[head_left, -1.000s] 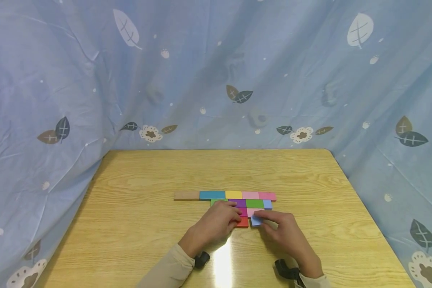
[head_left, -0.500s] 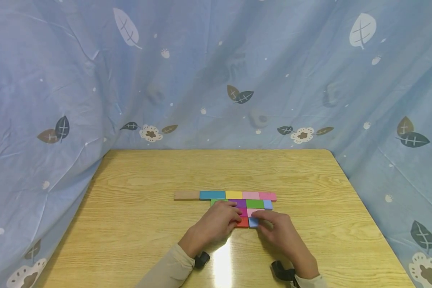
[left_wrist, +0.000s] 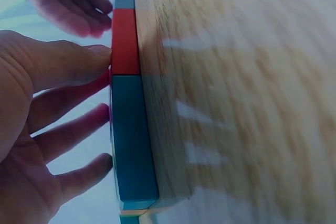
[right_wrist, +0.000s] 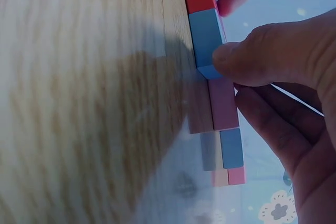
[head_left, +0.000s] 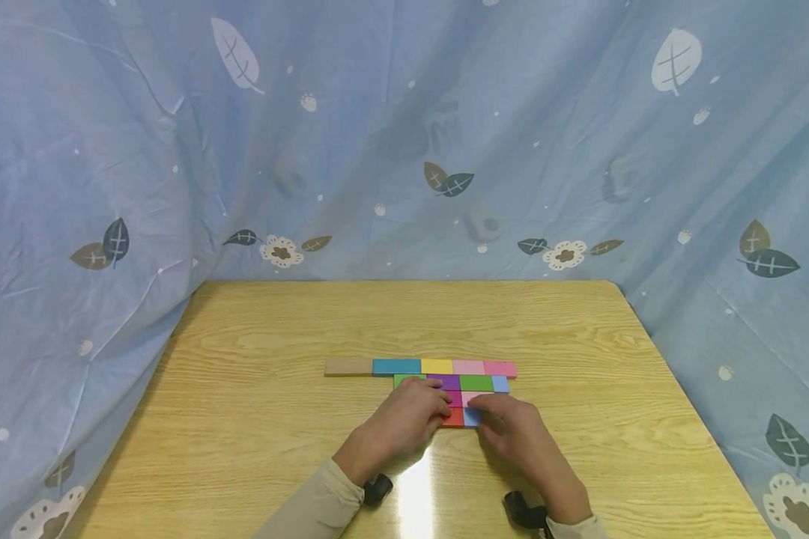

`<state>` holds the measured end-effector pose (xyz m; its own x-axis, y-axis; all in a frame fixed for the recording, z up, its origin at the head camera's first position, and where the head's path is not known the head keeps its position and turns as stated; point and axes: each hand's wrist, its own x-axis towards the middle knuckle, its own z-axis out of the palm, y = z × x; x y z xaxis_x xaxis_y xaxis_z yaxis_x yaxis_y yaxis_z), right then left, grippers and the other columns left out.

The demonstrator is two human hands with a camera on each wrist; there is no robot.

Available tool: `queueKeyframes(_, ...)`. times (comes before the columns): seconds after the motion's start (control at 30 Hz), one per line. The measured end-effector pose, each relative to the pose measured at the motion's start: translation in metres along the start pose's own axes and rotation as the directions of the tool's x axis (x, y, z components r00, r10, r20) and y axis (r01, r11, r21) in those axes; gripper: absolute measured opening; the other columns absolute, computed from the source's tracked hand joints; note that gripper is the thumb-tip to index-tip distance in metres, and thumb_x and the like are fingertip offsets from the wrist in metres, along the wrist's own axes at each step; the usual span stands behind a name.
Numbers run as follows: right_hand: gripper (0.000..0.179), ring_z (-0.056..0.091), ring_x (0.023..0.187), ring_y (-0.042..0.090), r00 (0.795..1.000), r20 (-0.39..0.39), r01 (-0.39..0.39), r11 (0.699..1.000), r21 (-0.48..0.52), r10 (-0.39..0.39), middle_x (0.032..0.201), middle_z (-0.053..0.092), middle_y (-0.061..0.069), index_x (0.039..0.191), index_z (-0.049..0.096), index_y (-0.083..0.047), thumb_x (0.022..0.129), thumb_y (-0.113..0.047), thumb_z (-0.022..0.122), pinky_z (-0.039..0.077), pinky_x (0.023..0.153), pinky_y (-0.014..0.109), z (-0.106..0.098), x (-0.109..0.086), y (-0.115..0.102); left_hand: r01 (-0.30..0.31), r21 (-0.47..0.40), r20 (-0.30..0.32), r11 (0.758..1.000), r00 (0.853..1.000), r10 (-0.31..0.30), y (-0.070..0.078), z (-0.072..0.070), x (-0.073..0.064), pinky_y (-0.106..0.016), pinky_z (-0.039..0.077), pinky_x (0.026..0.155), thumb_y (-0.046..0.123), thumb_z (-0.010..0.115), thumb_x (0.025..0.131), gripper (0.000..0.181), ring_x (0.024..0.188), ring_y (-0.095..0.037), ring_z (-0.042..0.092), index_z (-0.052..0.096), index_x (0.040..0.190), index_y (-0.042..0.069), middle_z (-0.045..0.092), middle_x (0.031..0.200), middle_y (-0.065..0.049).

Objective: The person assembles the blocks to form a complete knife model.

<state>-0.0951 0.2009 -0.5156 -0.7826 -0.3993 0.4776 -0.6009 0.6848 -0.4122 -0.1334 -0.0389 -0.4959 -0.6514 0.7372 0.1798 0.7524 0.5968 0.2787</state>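
Rows of flat coloured wooden blocks lie pressed together on the table. My left hand (head_left: pixel 401 419) rests its fingertips on the nearer rows, by the red block (head_left: pixel 454 418). In the left wrist view its fingers are spread along the tops of the red block and a teal block (left_wrist: pixel 134 135). My right hand (head_left: pixel 522 434) pinches a light blue block (head_left: pixel 472 418) at the right end of the nearest row. It sits against the red block, and in the right wrist view my thumb lies on its edge. The left hand hides some of the blocks.
A longer back row holds a tan block (head_left: pixel 348 367), a blue block (head_left: pixel 396 367), a yellow block (head_left: pixel 437 367) and two pink ones. Before it are purple (head_left: pixel 445 382) and green blocks (head_left: pixel 476 383). A patterned blue curtain (head_left: pixel 404 150) borders the wooden table (head_left: pixel 243 442).
The right hand has moved left with the light blue block, from slightly apart and tilted to lined up against the red block. The left hand has stayed in place.
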Motion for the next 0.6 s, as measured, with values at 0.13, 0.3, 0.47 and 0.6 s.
queueKeyframes(0.13, 0.043, 0.08, 0.095, 0.022, 1.0, -0.007, 0.012, 1.0, -0.011, -0.012, 0.104, 0.083, 0.003, 0.107, 0.082, -0.007, 0.07, 0.013, 0.093, 0.07, 0.085, 0.039, 0.0017, 0.0007, 0.0001, 0.008, 0.013, 0.009, 1.0, 1.0, -0.008, 0.0003, -0.0003, 0.0008, -0.044, 0.057, 0.114, 0.016, 0.077, 0.102, 0.012, 0.136, -0.023, 0.07, 0.088, 0.104, 0.02, 0.082, 0.123, 0.007)
queueKeyframes(0.3, 0.043, 0.08, 0.097, 0.021, 1.0, 0.016, -0.014, 1.0, -0.024, 0.014, 0.105, 0.083, 0.003, 0.108, 0.082, -0.008, 0.071, 0.012, 0.094, 0.07, 0.087, 0.039, 0.0016, 0.0016, 0.0, -0.001, 0.027, 0.002, 1.0, 1.0, 0.001, 0.0013, 0.0004, 0.0023, -0.046, 0.058, 0.111, 0.015, 0.077, 0.102, 0.011, 0.133, -0.023, 0.071, 0.087, 0.103, 0.019, 0.083, 0.119, 0.007)
queueKeyframes(0.47, 0.043, 0.08, 0.099, 0.023, 0.999, 0.038, -0.018, 0.998, -0.053, 0.02, 0.106, 0.083, 0.004, 0.109, 0.082, -0.008, 0.072, 0.011, 0.094, 0.069, 0.089, 0.04, 0.0006, 0.0022, 0.0004, -0.022, 0.031, -0.001, 0.999, 1.0, 0.022, 0.0017, 0.0043, 0.005, -0.039, 0.058, 0.113, 0.013, 0.076, 0.102, 0.011, 0.124, -0.018, 0.074, 0.086, 0.101, 0.018, 0.081, 0.11, 0.008)
queueKeyframes(0.6, 0.042, 0.08, 0.101, 0.024, 0.998, 0.058, -0.003, 0.997, -0.079, 0.008, 0.107, 0.083, 0.005, 0.11, 0.081, -0.006, 0.073, 0.01, 0.093, 0.069, 0.09, 0.041, 0.0003, 0.0029, -0.0001, -0.045, 0.04, -0.013, 0.998, 0.999, 0.046, 0.0018, 0.0061, 0.0061, -0.033, 0.057, 0.113, 0.013, 0.074, 0.103, 0.013, 0.114, -0.013, 0.075, 0.085, 0.101, 0.018, 0.081, 0.105, 0.008)
